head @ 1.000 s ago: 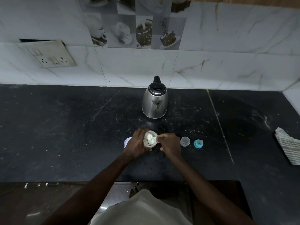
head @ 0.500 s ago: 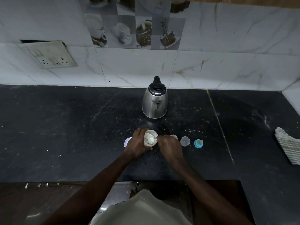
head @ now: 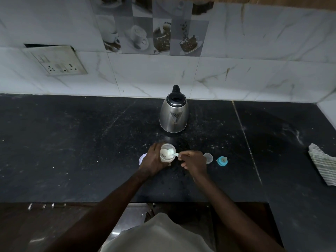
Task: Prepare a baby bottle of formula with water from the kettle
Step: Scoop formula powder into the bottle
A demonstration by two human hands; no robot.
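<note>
1. My left hand [head: 154,160] was wrapped round the open formula jar [head: 165,157], holding it upright on the black countertop [head: 72,151].
2. My right hand [head: 194,162] pinched the handle of the white scoop [head: 171,152]. Its bowl sat over the powder, inside the jar's mouth.
3. From the jar: steel kettle [head: 174,115] at 12 o'clock, apart. Jar lid [head: 141,159] at 9 o'clock, half behind my left hand. Clear cap [head: 209,158] and teal teat ring [head: 222,161] at 3 o'clock. Striped cloth [head: 322,164] far out at 3 o'clock.
4. The bottle body was not made out here; possibly hidden behind my right hand.
5. Step judged: drawing a measure of powder. To do it well, keep the jar pinned, lift the scoop level, skim the heap against the rim, and carry it low towards 3 o'clock so no powder spills.
6. Against half a second earlier: the scoop was sunk in the powder and my right fingertips were at the rim; now the bowl had risen clear and the hand had backed off slightly towards 4 o'clock. A small pale rim seen then beside the cap no longer showed. Kettle, lid and cap had not moved.
</note>
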